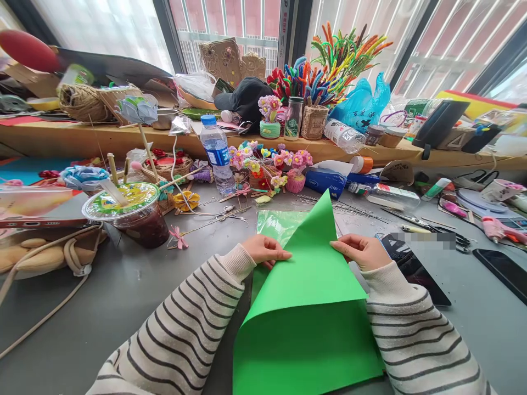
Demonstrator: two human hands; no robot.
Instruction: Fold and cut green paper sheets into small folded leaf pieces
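Head view: I have the left hand [268,251] and right hand [359,252] pinching opposite edges of the green paper [308,280], curled over the worktop [197,247]. Uneven pull could, I judge, crease the curl.

Bright daylight coming through windows [230,33] at back; left pane [107,33] washing out nearly to white. Black cap [247,101] sinking into shade against backlight. Green paper [308,274] catching light on upper face, deepening in tone on lower section. Glossy film [274,222] under it giving off glare. Soft shadow darkening tabletop [135,280] between left sleeve [181,318] and paper. Wide-angle lens stretching edges, window frames leaning outward. Pixelated patch [447,240] hiding small area at right.
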